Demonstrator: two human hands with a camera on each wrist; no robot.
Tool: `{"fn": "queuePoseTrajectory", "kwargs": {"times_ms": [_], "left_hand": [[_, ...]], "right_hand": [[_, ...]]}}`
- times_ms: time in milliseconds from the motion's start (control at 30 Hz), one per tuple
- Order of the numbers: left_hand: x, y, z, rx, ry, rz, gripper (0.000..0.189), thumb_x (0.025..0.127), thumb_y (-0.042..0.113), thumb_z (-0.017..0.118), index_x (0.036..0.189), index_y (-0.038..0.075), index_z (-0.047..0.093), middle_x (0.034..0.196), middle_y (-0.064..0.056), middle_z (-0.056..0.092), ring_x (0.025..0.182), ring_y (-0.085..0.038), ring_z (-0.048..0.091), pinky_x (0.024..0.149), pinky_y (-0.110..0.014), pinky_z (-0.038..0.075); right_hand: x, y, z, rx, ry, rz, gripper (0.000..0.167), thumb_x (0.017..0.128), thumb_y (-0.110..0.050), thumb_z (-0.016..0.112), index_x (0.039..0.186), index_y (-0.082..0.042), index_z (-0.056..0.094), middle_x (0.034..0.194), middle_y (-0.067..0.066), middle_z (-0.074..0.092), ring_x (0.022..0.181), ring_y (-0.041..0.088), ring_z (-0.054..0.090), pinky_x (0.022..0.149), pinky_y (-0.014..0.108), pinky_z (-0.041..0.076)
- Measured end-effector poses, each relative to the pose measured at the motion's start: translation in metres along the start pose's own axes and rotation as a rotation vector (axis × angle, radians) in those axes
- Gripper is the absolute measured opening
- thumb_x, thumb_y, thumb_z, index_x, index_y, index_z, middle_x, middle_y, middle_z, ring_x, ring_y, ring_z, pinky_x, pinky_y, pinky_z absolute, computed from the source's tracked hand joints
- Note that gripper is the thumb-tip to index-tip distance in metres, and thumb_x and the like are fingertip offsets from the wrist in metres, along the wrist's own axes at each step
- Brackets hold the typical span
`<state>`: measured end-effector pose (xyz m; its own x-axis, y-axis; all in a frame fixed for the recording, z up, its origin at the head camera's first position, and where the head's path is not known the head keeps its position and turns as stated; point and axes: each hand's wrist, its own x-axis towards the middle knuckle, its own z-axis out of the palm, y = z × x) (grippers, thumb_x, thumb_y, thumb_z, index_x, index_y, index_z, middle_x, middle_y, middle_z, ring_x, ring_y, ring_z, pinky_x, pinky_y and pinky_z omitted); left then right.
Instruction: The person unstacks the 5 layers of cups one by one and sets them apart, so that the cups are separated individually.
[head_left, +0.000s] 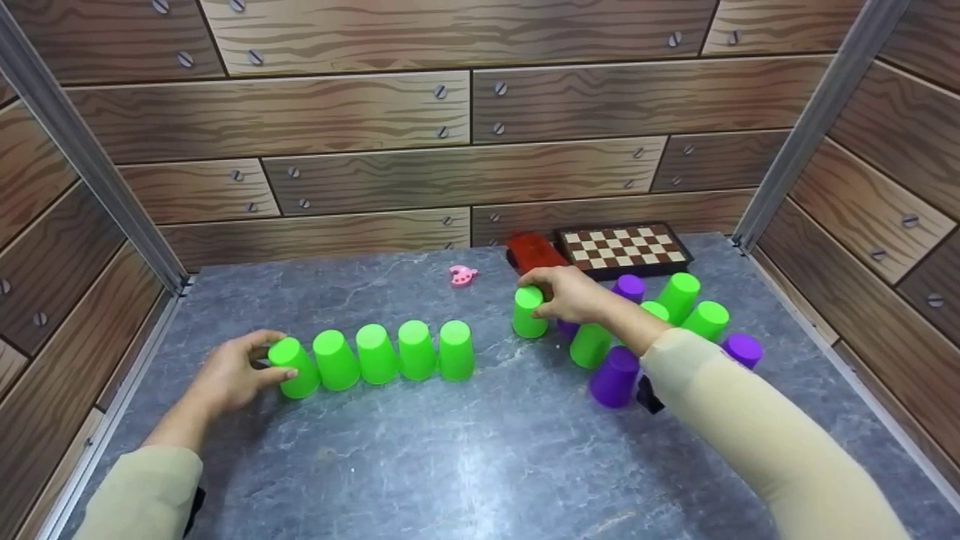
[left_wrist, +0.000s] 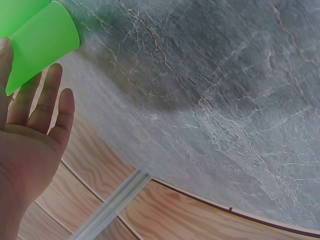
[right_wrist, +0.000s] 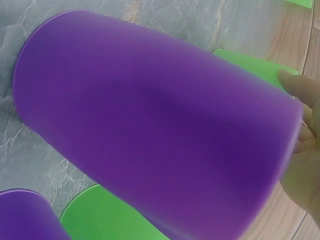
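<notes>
My left hand (head_left: pixel 232 373) holds the leftmost green cup (head_left: pixel 294 369) of a row, thumb on the near side and fingers behind. In the left wrist view, this upside-down cup (left_wrist: pixel 46 42) sits between the thumb and the fingers. Beside it on the table stand several more inverted green cups (head_left: pixel 377 354). Over on the right, my right hand (head_left: pixel 571 295) grips another green cup (head_left: pixel 529 315) near its narrow top. A purple cup (right_wrist: pixel 150 120) fills most of the right wrist view and hides much of the green cup (right_wrist: pixel 250 67) at that hand.
Under and beyond my right forearm stand several green and purple cups, including a near purple one (head_left: pixel 615 379) and a far green one (head_left: pixel 679 297). A checkered board (head_left: pixel 622 249), a red pouch (head_left: pixel 535 251) and a small pink object (head_left: pixel 463 275) lie toward the back wall.
</notes>
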<state>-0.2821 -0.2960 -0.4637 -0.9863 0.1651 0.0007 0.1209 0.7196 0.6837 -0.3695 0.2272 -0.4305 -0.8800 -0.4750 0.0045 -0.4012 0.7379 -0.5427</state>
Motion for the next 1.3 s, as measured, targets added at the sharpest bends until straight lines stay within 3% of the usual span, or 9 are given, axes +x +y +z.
{"fn": "queuePoseTrajectory", "kwargs": {"times_ms": [267,533,833,1033,1300], "left_hand": [[0.0,0.003,0.001,0.003,-0.015,-0.021,0.058,0.092,0.023,0.086,0.141,0.002,0.062,0.132,-0.025,0.069,0.123,-0.046,0.066,0.094,-0.055,0.06],[0.002,0.004,0.002,0.008,-0.023,-0.033,0.059,0.093,0.023,0.086,0.143,0.002,0.061,0.135,-0.026,0.067,0.125,-0.046,0.065,0.095,-0.056,0.059],[0.001,0.002,0.002,0.016,-0.032,-0.043,0.061,0.094,0.026,0.085,0.145,0.002,0.06,0.137,-0.027,0.065,0.125,-0.047,0.064,0.096,-0.056,0.059],[-0.001,0.0,0.0,0.015,-0.023,-0.023,0.06,0.093,0.023,0.085,0.143,0.001,0.061,0.134,-0.027,0.067,0.123,-0.047,0.065,0.095,-0.055,0.06],[-0.001,0.0,-0.001,0.016,-0.02,-0.009,0.059,0.093,0.023,0.085,0.143,0.001,0.061,0.133,-0.026,0.068,0.122,-0.046,0.066,0.095,-0.055,0.06]], "right_hand": [[-0.005,0.002,-0.002,-0.021,0.032,0.009,0.053,0.088,-0.002,0.084,0.138,-0.004,0.067,0.13,0.017,0.07,0.117,0.033,0.064,0.102,0.049,0.054],[-0.008,0.002,-0.009,0.034,0.063,-0.005,0.052,0.088,0.003,0.08,0.138,0.001,0.065,0.134,0.02,0.069,0.124,0.037,0.065,0.107,0.051,0.054],[-0.023,-0.03,-0.022,0.123,0.177,-0.031,0.05,0.094,-0.004,0.077,0.142,0.001,0.062,0.142,0.019,0.066,0.133,0.036,0.062,0.112,0.049,0.052],[-0.034,-0.064,-0.012,0.25,0.277,-0.074,0.048,0.094,-0.009,0.082,0.139,-0.002,0.065,0.134,0.017,0.07,0.126,0.034,0.067,0.109,0.047,0.054],[-0.042,-0.096,0.03,0.609,0.444,-0.037,0.05,0.089,-0.005,0.085,0.136,-0.002,0.066,0.131,0.016,0.071,0.125,0.031,0.066,0.106,0.039,0.056]]}}
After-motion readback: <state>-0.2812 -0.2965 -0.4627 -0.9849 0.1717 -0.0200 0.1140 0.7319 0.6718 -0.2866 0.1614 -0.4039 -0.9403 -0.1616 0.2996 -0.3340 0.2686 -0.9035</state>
